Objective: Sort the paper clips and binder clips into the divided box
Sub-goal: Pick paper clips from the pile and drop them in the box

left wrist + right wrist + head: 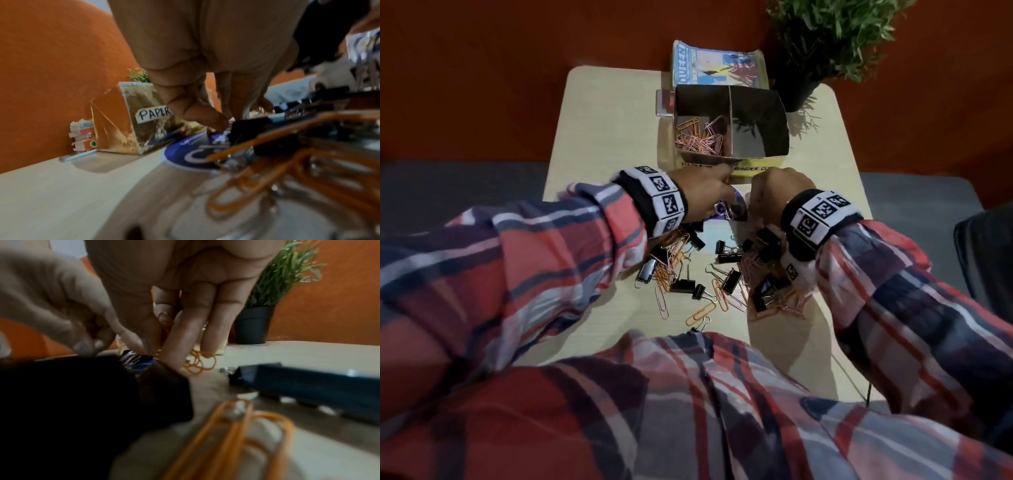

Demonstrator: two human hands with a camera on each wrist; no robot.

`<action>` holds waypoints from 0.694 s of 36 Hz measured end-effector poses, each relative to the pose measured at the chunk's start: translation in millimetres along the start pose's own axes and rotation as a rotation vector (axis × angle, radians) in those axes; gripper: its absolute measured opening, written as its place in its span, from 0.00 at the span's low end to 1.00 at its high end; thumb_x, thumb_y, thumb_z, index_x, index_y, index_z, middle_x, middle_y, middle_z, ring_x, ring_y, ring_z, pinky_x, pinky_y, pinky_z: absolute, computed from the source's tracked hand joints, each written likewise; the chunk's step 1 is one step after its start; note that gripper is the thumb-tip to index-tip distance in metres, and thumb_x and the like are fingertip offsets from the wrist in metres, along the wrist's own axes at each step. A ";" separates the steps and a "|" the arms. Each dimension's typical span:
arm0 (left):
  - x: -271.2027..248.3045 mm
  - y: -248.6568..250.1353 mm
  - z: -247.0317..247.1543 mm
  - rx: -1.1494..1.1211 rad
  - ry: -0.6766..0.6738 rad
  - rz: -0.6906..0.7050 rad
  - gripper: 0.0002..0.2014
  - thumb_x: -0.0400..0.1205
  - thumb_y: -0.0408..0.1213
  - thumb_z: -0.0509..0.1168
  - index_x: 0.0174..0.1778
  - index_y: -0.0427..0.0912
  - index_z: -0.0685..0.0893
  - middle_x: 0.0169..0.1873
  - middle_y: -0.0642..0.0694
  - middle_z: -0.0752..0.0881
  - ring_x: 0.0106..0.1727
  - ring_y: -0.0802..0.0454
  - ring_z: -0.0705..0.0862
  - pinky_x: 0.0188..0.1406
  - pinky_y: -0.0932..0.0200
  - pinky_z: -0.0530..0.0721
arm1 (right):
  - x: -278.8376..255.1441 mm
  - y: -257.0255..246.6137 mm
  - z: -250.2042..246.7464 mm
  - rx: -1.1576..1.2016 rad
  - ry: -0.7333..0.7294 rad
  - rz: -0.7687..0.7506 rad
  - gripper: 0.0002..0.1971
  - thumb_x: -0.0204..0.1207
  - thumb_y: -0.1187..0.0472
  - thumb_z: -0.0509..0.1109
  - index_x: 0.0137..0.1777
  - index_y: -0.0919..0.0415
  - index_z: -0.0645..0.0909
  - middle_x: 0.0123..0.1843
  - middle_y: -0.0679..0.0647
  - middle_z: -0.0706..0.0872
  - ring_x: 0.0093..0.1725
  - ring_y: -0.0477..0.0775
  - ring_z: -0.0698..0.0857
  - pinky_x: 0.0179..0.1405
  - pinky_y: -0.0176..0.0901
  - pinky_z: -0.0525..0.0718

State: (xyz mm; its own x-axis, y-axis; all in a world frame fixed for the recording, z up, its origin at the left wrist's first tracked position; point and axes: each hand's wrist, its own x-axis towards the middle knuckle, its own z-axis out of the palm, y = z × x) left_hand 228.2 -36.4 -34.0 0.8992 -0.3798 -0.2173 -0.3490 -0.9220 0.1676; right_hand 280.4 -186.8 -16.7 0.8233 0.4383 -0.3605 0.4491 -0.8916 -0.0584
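The divided box (756,163) stands at the table's middle; its left compartment holds pink and orange paper clips (698,137), and its right one shows only dark floor. A mixed pile of paper clips (671,260) and black binder clips (731,279) lies in front of it. Both hands reach down at the pile's far edge, close together. My left hand (724,207) (226,121) has thumb and fingers curled together on what looks like a small paper clip beside a black binder clip (248,128). My right hand (755,209) (164,340) pinches orange paper clips (198,363).
A book (719,65) lies behind the box and a potted plant (799,96) stands at its right. A small red stack (665,102) sits left of the box. A round blue disc (185,155) lies under the hands. The table edge (551,171) runs left.
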 end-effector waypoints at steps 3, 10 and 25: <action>5.9 1.6 -1.2 0.037 -0.041 -0.008 0.18 0.81 0.32 0.67 0.67 0.49 0.83 0.62 0.41 0.75 0.54 0.40 0.82 0.45 0.51 0.82 | -1.9 8.6 -8.5 0.154 0.017 0.058 0.07 0.74 0.61 0.67 0.39 0.59 0.86 0.41 0.58 0.92 0.41 0.58 0.90 0.39 0.45 0.86; 7.1 1.7 -3.5 0.097 -0.068 -0.018 0.09 0.82 0.34 0.64 0.55 0.41 0.87 0.58 0.41 0.80 0.56 0.41 0.82 0.45 0.55 0.78 | 5.6 8.4 -65.6 0.405 0.279 -0.053 0.06 0.78 0.62 0.71 0.39 0.55 0.83 0.36 0.51 0.87 0.33 0.44 0.88 0.21 0.26 0.78; -37.3 -27.8 -12.5 -0.271 0.066 -0.353 0.03 0.80 0.35 0.69 0.48 0.44 0.85 0.42 0.50 0.83 0.45 0.50 0.79 0.42 0.60 0.73 | 61.5 -76.9 -80.8 0.059 0.279 -0.277 0.07 0.77 0.61 0.60 0.42 0.52 0.80 0.46 0.59 0.86 0.53 0.62 0.87 0.45 0.48 0.78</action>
State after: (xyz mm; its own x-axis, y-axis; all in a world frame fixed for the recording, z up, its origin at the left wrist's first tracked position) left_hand 207.6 4.4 -18.5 0.9687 -0.0313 -0.2463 0.0565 -0.9382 0.3414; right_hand 324.6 -82.1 40.9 0.7399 0.6702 -0.0573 0.6536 -0.7365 -0.1743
